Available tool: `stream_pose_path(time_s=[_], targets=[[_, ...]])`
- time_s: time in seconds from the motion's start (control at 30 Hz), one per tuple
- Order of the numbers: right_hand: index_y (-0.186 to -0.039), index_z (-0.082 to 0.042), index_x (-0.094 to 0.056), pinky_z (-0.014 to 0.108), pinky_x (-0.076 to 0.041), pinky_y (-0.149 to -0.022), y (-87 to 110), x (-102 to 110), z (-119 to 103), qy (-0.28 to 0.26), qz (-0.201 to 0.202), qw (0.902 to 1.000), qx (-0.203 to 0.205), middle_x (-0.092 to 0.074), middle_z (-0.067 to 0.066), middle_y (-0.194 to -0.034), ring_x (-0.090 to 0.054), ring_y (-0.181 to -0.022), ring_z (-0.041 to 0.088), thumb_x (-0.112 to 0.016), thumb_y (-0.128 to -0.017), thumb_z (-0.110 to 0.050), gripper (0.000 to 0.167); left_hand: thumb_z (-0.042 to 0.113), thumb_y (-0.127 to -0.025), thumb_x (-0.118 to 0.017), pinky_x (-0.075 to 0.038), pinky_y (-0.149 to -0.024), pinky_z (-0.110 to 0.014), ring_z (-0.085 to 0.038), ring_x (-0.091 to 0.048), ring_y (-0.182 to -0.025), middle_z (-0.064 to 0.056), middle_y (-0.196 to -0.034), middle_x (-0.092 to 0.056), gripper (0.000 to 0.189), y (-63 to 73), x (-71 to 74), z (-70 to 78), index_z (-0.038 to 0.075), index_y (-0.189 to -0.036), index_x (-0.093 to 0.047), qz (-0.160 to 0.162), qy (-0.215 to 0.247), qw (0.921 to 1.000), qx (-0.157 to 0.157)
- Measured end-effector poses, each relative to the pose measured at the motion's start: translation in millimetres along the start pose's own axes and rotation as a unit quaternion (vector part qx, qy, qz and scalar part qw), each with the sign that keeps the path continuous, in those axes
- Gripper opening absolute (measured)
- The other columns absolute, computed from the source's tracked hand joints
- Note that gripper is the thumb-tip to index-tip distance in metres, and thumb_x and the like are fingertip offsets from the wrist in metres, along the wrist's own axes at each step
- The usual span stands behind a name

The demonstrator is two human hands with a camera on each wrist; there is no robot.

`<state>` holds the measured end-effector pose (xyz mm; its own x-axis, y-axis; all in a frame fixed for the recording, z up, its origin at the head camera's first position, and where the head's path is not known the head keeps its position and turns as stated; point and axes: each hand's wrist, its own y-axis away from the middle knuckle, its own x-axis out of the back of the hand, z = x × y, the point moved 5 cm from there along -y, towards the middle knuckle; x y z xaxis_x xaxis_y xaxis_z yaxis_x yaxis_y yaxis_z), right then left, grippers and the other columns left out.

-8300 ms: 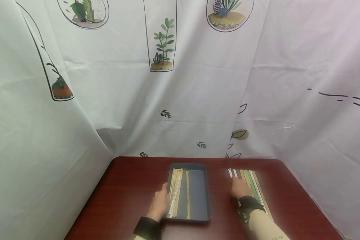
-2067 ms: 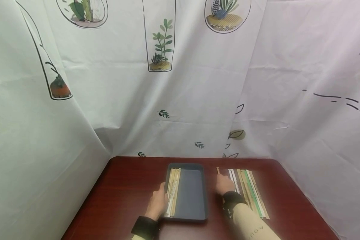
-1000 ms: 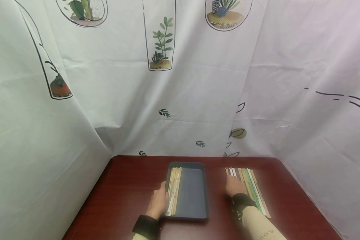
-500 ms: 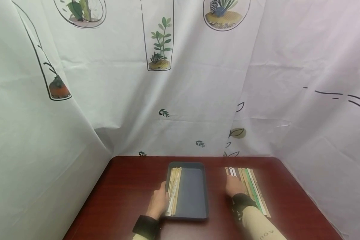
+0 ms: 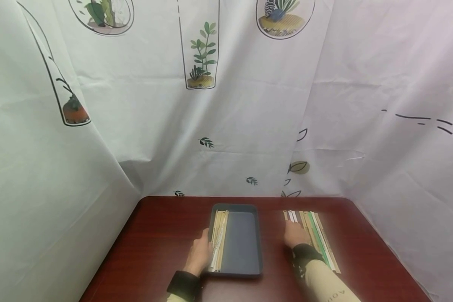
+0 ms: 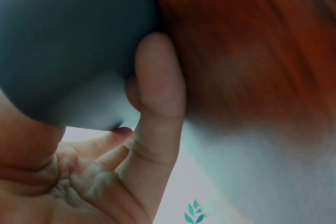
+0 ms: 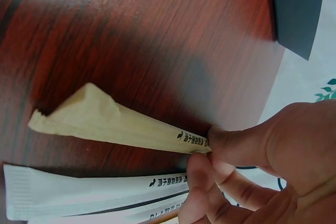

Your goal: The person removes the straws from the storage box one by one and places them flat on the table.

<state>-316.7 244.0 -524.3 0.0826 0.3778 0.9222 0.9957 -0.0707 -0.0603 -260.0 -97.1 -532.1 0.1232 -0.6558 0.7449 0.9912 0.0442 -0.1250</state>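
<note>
My left hand (image 5: 199,253) holds the left side of a grey rectangular tray (image 5: 243,243); in the left wrist view its fingers (image 6: 160,77) curl against the tray wall (image 6: 79,40). Long paper-wrapped straws (image 5: 219,239), tan and white, lie side by side along the tray's left. To the right of the tray, my right hand (image 5: 295,233) pinches a tan paper-wrapped straw (image 7: 121,121) between thumb and fingers, close over the table. Beside that straw lie white wrapped straws (image 7: 94,190) with dark printing. The hand covers part of this row in the head view.
More wrapped straws, tan and white with a green one (image 5: 317,232), run on to the right of my right hand. The dark red table (image 5: 154,235) carries everything. A white printed curtain (image 5: 249,126) hangs behind and at both sides.
A tan straw that lay alone mid-tray is gone from there. My right hand has brought a tan straw rightward to beside the white ones. Over the last second hardly anything moves.
</note>
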Motion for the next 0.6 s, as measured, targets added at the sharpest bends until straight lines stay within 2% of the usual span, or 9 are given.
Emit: stream_pose_path(time_s=[0.33, 0.6], targets=[[-0.096, -0.001, -0.068, 0.062, -0.053, -0.072, -2.1, -0.4, 2.2, -0.012, -0.009, 0.9999, -0.005, -0.072, 0.021, -0.095, -0.069, -0.084, 0.043, -0.061, -0.093, -0.022, 0.022, 0.008, -0.1, -0.058, -0.047, -0.059, -0.042, -0.02, -0.056, -0.064, -0.022, -0.095, -0.069, 0.05, 0.4, 0.8, 0.5, 0.005, -0.148, -0.047, 0.0, 0.004, 1.0, -0.002], [-0.1, -0.001, -0.068, 0.062, -0.053, -0.073, 0.1, 0.8, 3.6, -0.018, -0.008, 0.9998, -0.005, -0.072, 0.021, -0.098, -0.069, -0.087, 0.045, -0.062, -0.095, -0.027, 0.027, 0.009, -0.1, -0.058, -0.045, -0.057, -0.041, -0.02, -0.055, -0.062, -0.02, -0.091, -0.068, 0.049, -0.6, -0.1, -0.9, 0.007, -0.148, -0.047, -0.002, 0.002, 1.0, 0.003]])
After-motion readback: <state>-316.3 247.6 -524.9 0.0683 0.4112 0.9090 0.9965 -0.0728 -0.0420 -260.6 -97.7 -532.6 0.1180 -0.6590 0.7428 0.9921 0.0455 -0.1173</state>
